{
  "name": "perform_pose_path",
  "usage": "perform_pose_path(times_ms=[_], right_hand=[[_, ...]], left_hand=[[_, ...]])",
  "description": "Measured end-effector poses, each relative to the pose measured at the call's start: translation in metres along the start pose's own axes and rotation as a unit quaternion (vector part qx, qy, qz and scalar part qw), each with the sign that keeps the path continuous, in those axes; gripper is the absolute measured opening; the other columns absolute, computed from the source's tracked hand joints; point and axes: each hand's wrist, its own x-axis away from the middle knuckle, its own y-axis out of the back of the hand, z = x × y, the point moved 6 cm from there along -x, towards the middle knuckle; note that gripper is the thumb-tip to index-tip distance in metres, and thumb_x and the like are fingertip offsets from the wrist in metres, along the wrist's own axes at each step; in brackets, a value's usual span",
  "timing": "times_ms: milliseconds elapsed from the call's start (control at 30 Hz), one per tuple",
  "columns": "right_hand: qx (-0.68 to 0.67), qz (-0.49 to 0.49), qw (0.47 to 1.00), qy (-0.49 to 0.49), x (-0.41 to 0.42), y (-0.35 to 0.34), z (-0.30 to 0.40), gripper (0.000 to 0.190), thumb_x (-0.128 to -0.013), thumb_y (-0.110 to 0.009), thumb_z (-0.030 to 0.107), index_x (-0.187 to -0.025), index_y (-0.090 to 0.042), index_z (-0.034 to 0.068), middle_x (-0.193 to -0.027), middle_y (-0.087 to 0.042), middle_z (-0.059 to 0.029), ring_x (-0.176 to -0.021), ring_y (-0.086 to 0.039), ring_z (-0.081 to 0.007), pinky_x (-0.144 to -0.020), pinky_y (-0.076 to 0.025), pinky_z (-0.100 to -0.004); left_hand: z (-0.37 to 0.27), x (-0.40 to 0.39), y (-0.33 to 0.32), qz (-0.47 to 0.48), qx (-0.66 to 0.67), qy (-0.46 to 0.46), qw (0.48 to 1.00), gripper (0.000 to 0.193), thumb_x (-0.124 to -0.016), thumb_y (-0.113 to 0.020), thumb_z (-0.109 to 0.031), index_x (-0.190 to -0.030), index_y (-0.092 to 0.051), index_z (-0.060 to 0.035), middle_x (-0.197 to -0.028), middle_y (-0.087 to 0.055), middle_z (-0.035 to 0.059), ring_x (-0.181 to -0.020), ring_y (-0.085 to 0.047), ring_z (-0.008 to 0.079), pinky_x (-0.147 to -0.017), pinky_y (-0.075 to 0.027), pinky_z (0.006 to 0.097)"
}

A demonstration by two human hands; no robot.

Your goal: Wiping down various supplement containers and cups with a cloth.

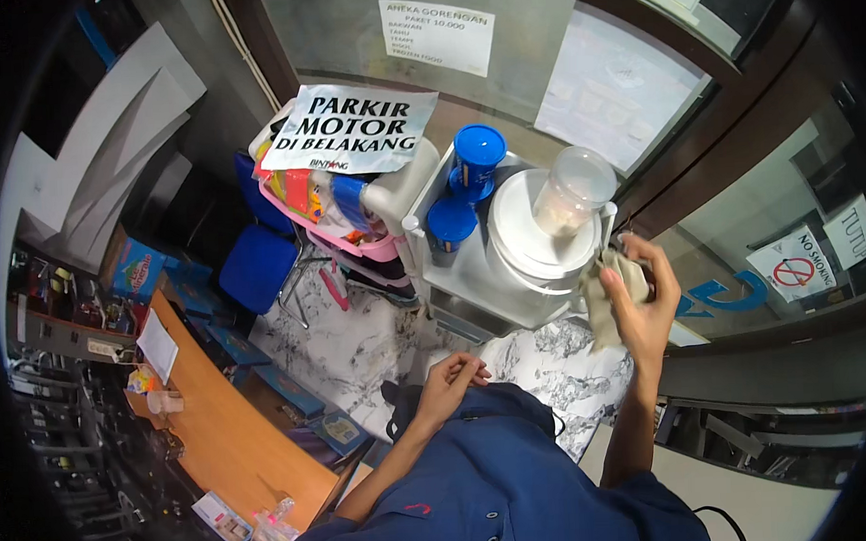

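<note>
My right hand grips a crumpled beige cloth, which hangs beside the right edge of a grey plastic rack top. My left hand is loosely curled in front of my body, with nothing visible in it. On the rack top stands a large white lidded tub. A clear plastic jar with pale contents rests on that tub's lid. Two blue-lidded containers stand to the left: a taller one behind and another nearer.
Left of the rack is a pink basket of packets, topped by a printed sign. Farther left are a blue chair and a wooden counter. A glass door frame borders the right side. Marble-patterned floor lies below.
</note>
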Motion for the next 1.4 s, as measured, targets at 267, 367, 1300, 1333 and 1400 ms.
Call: perform_pose_path(times_ms=[267,367,1300,1333,1400], right_hand=[[-0.173,0.192,0.966,-0.031,0.113,-0.126,0.01,0.03,-0.088,-0.089,0.008,-0.112,-0.073,-0.002,-0.103,-0.072,-0.008,-0.095,-0.07,-0.0154,-0.087,-0.055,-0.0295],[-0.165,0.163,0.972,-0.042,0.163,-0.188,0.018,0.063,-0.087,-0.091,0.014,-0.139,-0.059,-0.003,-0.13,-0.063,-0.0164,-0.113,-0.067,-0.0261,-0.091,-0.057,-0.0353],[-0.261,0.741,0.421,-0.453,0.44,-0.596,0.254,0.056,-0.1,-0.056,0.031,-0.148,-0.06,0.001,-0.147,-0.067,-0.0152,-0.136,-0.064,-0.0341,-0.12,-0.047,-0.0503],[-0.285,0.725,0.354,-0.518,0.447,-0.605,0.25,0.06,-0.1,-0.055,0.034,-0.151,-0.057,0.003,-0.149,-0.065,-0.0161,-0.137,-0.062,-0.0348,-0.121,-0.045,-0.0514],[-0.293,0.703,0.284,-0.583,0.462,-0.62,0.248,0.066,-0.1,-0.058,0.039,-0.158,-0.053,0.006,-0.156,-0.06,-0.0182,-0.142,-0.057,-0.0345,-0.124,-0.044,-0.051]], left_hand=[[0.03,0.007,0.057,0.019,0.036,0.072,0.997,0.048,-0.119,-0.048,-0.042,-0.134,-0.069,-0.0013,-0.12,-0.077,0.0096,-0.11,-0.073,0.0157,-0.1,-0.056,0.0313],[0.017,0.017,0.083,0.016,0.145,0.112,0.983,0.058,-0.114,-0.059,-0.051,-0.151,-0.061,-0.0062,-0.146,-0.065,0.008,-0.132,-0.06,0.0155,-0.112,-0.046,0.0303],[-0.008,0.375,0.464,-0.613,0.226,-0.246,0.716,0.02,-0.114,-0.063,-0.019,-0.11,-0.074,-0.0027,-0.096,-0.071,-0.0041,-0.088,-0.062,0.0046,-0.081,-0.049,0.0242],[-0.01,0.377,0.473,-0.618,0.243,-0.26,0.701,0.02,-0.114,-0.063,-0.018,-0.11,-0.074,-0.0029,-0.096,-0.071,-0.0044,-0.088,-0.061,0.0042,-0.08,-0.049,0.0239],[-0.004,0.381,0.489,-0.621,0.271,-0.242,0.694,0.02,-0.114,-0.061,-0.019,-0.107,-0.073,-0.0041,-0.096,-0.07,-0.004,-0.086,-0.061,0.0048,-0.079,-0.049,0.0247]])
